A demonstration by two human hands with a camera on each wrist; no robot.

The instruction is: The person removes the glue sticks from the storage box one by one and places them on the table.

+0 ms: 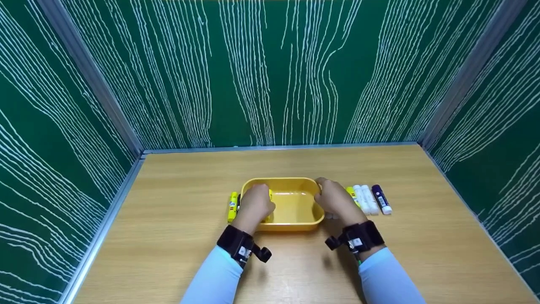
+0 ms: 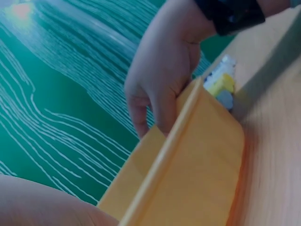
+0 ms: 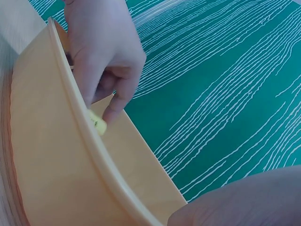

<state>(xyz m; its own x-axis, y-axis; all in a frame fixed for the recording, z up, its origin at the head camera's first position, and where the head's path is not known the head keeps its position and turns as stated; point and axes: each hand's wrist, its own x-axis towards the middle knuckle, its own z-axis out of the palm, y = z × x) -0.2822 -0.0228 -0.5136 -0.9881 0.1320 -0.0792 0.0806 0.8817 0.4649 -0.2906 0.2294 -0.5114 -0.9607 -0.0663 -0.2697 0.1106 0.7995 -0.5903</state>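
A yellow plastic basin [image 1: 297, 207] with rounded corners stands on the table. My left hand [image 1: 253, 206] reaches down over its left side, its fingers inside the basin. In the right wrist view those fingers pinch a short yellow marker-like stick [image 3: 97, 123] just within the wall; most of the stick is hidden. My right hand [image 1: 337, 200] grips the basin's right rim, thumb and fingers on either side of the wall. Close beside my left hand, outside the basin, lies a yellow stick [image 1: 232, 207], with a dark one partly hidden next to it.
To the right of the basin lie another yellow stick [image 1: 352, 196], white sticks [image 1: 366, 199] and a dark purple stick with a white end [image 1: 382, 199], side by side. Green panels [image 1: 278, 76] with white wavy lines enclose the wooden table [image 1: 177, 202] at the back and sides.
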